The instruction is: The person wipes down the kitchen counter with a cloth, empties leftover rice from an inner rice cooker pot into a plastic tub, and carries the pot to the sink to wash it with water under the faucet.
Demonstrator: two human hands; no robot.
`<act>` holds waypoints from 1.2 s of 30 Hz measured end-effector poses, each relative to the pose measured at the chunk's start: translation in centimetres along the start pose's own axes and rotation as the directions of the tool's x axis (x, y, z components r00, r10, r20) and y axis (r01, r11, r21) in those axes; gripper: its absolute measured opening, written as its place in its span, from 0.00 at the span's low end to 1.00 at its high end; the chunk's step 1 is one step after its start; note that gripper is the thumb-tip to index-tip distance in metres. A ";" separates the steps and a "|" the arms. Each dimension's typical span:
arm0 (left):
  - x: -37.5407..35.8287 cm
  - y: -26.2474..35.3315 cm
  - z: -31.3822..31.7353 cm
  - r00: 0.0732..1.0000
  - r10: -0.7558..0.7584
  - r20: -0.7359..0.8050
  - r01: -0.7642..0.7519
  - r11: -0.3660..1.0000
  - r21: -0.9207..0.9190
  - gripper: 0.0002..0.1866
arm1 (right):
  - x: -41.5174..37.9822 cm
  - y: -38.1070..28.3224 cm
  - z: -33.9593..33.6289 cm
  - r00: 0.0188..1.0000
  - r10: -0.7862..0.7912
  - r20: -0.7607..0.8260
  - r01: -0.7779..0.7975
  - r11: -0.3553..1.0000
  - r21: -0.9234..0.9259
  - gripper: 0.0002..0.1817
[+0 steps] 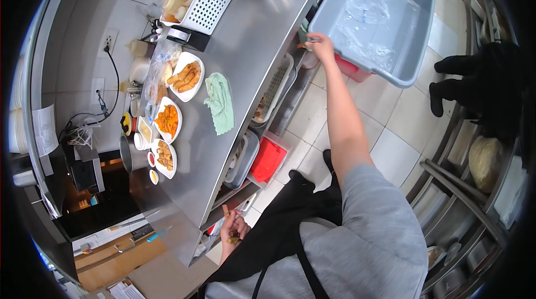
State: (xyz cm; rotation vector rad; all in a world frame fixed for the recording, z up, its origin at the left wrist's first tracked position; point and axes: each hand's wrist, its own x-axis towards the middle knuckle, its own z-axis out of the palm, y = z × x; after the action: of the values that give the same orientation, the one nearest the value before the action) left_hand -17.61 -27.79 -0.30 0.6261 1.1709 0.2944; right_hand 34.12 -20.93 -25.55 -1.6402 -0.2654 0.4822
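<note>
Danger of a drop at the right hand (pixel 321 49), lightly pinching a small orange-brown piece (pixel 302 46) beside the grey tub (pixel 329 14) and the edge of the counter (pixel 251 31). Too small to name for certain. Could slip from so slight a hold if knocked against the tub's rim, then fall among the clear plastic (pixel 365 14) inside or onto the floor tiles (pixel 368 97). In the left hand (pixel 234 228), tightly clenched, a brown stick (pixel 225 210), near the lower shelf (pixel 213 217); could catch on that edge and be lost, with so wide a reach. Possible tipping, too, from weight on the tub, apparently above a red box (pixel 353 70), with support not fully visible. Near the plates (pixel 184 97) of food, a green cloth (pixel 219 104); could drag one along if pulled carelessly.
</note>
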 end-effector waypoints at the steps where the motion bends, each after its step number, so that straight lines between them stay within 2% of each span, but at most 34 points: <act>1: 0.2 0.0 -0.4 1.000 0.002 0.024 -0.002 1.000 -0.001 0.13 | -0.2 0.8 -0.1 0.987 0.144 -0.068 -0.125 0.965 0.233 0.12; 2: 0.3 -0.1 -0.6 1.000 0.001 0.014 -0.001 1.000 -0.008 0.13 | -0.1 1.5 0.0 0.987 0.149 -0.057 -0.132 0.964 0.229 0.12; 3: 0.4 0.0 -0.6 0.999 -0.023 0.024 0.024 0.998 -0.062 0.12 | -0.1 1.5 0.2 0.968 0.241 -0.074 -0.179 0.864 0.470 0.11; 4: 0.6 0.1 -0.6 0.998 -0.044 0.035 0.048 0.992 -0.115 0.12 | 0.0 1.5 0.5 0.940 0.335 -0.068 -0.201 0.704 0.682 0.10; 6: 0.9 0.2 -0.4 0.997 -0.051 0.051 0.057 0.989 -0.135 0.12 | 0.9 0.3 2.0 0.934 0.356 -0.040 -0.228 0.678 0.699 0.10; 9: 0.8 0.3 0.4 0.997 -0.060 0.039 0.061 0.997 -0.038 0.12 | 2.5 -0.8 4.7 0.925 0.376 0.047 -0.295 0.636 0.713 0.09; 11: 1.2 0.3 0.1 0.996 -0.077 0.051 0.075 0.996 0.039 0.12 | 3.7 -0.2 6.0 0.907 0.421 -0.012 -0.319 0.705 0.634 0.10; 13: 1.1 0.7 0.8 0.997 -0.070 0.043 0.065 0.991 0.117 0.12 | 2.5 1.7 4.6 0.920 0.382 0.084 -0.304 0.563 0.768 0.12; 14: 1.0 0.9 1.6 0.998 -0.050 0.030 0.045 0.990 0.133 0.11 | 2.3 3.5 4.1 0.920 0.385 0.071 -0.305 0.591 0.747 0.12; 15: 0.9 1.1 2.2 0.999 -0.033 0.028 0.028 0.988 0.153 0.10 | 0.8 4.1 3.8 0.914 0.398 -0.074 -0.251 0.700 0.669 0.12; 16: 0.7 1.1 2.6 1.000 -0.019 0.024 0.015 0.985 0.174 0.09 | -0.6 5.1 3.5 0.888 0.452 -0.086 -0.289 0.694 0.660 0.09; 18: 0.7 0.9 2.7 0.998 0.004 0.064 -0.016 0.982 0.186 0.07 | -7.2 3.8 4.4 0.919 0.390 0.049 -0.349 0.751 0.561 0.08; 19: 0.6 0.9 2.8 0.996 0.005 0.092 -0.023 0.981 0.191 0.07 | -10.8 2.6 4.8 0.912 0.322 0.254 -0.397 0.847 0.353 0.08; 20: 0.6 1.0 3.0 0.991 0.008 0.133 -0.035 0.978 0.204 0.07 | -15.1 1.3 5.7 0.860 0.276 0.429 -0.427 0.849 0.312 0.08; 21: 0.4 1.2 3.4 0.994 -0.002 0.112 -0.022 0.978 0.209 0.08 | -19.2 -0.5 6.4 0.744 0.247 0.620 -0.473 0.851 0.227 0.09; 22: 0.4 1.1 3.4 0.994 0.003 0.105 -0.025 0.979 0.202 0.08 | -23.2 -3.4 6.4 0.560 0.161 0.812 -0.434 0.893 0.122 0.12; 23: 0.5 1.0 3.5 0.994 -0.011 0.109 -0.013 0.974 0.224 0.08 | -27.0 -5.9 6.5 0.406 0.148 0.902 -0.428 0.903 0.045 0.14; 24: 0.5 0.9 3.5 0.993 -0.029 0.116 0.000 0.969 0.248 0.08 | -30.0 -8.7 6.4 0.269 0.059 0.961 -0.426 0.902 0.064 0.14; 26: 0.6 0.7 3.5 0.990 -0.054 0.129 0.021 0.969 0.246 0.08 | -33.9 -12.0 6.1 0.062 -0.030 0.998 -0.419 0.906 0.053 0.12; 28: 0.7 0.4 3.2 0.990 -0.062 0.125 0.018 0.945 0.325 0.08 | -35.1 -12.7 6.1 -0.075 -0.117 0.990 -0.430 0.900 0.074 0.10; 29: 0.5 0.4 3.2 0.990 -0.062 0.129 0.016 0.944 0.331 0.08 | -35.4 -12.1 6.5 -0.012 -0.126 0.992 -0.426 0.898 0.109 0.08; 30: 0.4 0.3 3.2 0.989 -0.078 0.124 0.027 0.929 0.370 0.08 | -35.0 -11.9 6.3 -0.005 -0.129 0.992 -0.423 0.899 0.115 0.08; 32: -0.1 0.4 3.3 0.989 -0.092 0.120 0.035 0.911 0.412 0.08 | -33.4 -11.4 6.0 0.222 0.075 0.972 -0.615 0.784 0.080 0.08; 33: -0.6 0.4 3.5 0.996 -0.027 0.081 -0.009 0.909 0.417 0.09 | -32.5 -11.5 5.9 0.355 0.055 0.933 -0.591 0.787 0.178 0.10; 34: -1.2 0.3 3.6 0.998 0.036 0.043 -0.051 0.905 0.423 0.11 | -31.6 -10.2 5.9 0.359 0.054 0.932 -0.591 0.786 0.182 0.10; 35: -1.9 -0.1 3.5 0.998 0.033 0.046 -0.049 0.903 0.427 0.11 | -30.6 -8.1 6.0 0.422 0.092 0.902 -0.552 0.815 0.175 0.11; 36: -2.8 -0.4 3.3 0.979 0.160 0.129 -0.205 0.811 0.547 0.12 | -29.9 -7.5 5.8 0.486 0.127 0.864 -0.513 0.843 0.165 0.13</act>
State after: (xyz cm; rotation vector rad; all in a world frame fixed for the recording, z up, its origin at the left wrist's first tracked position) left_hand -15.62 -30.57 2.40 1.2640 1.1231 0.0794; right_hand 5.83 -28.06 -13.92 -0.9139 -0.5126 1.5424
